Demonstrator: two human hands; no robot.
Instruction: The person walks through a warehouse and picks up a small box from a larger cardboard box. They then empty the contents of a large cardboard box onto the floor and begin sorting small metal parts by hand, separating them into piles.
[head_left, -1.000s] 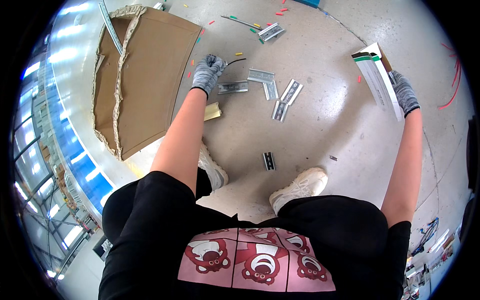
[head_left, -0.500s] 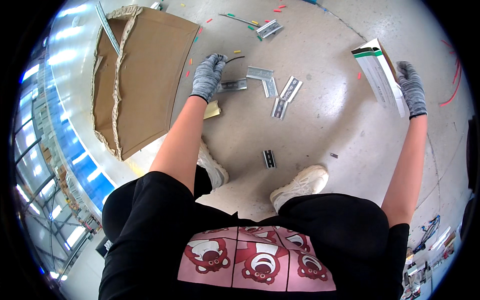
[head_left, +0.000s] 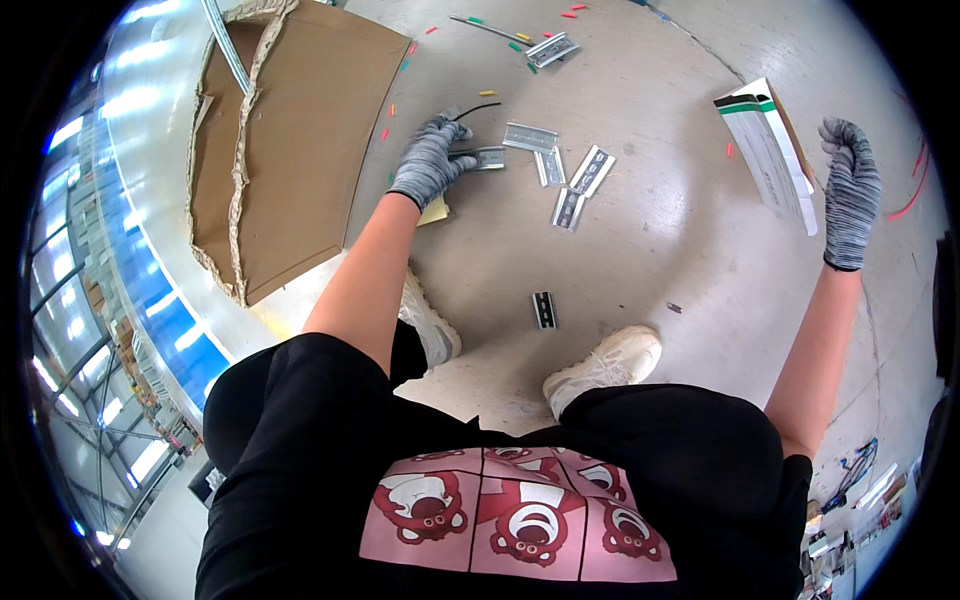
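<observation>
The person is crouching over a concrete floor (head_left: 660, 230), and the left hand (head_left: 430, 160), in a grey knit glove, is reaching down to the far left of a scatter of short metal rail pieces, its fingers closing on the nearest one, a metal rail piece (head_left: 488, 157) lying flat on the floor just beside a thin black wire (head_left: 475, 108). This looks like the pick-up step: the grip is forming, but whether the piece is already pinched cannot be told. The rail's long axis is running left to right, its free end pointing right toward the other rail pieces (head_left: 560, 175), which are lying at mixed angles. Lifting it would call for a pinch across its narrow width and a level raise. The right hand (head_left: 850, 190), also gloved, is hanging in the air to the right, fingers loosely curled and holding nothing, just beside a white box (head_left: 770, 160) with a green and black end. A torn cardboard sheet (head_left: 300, 140) is lying to the left.
</observation>
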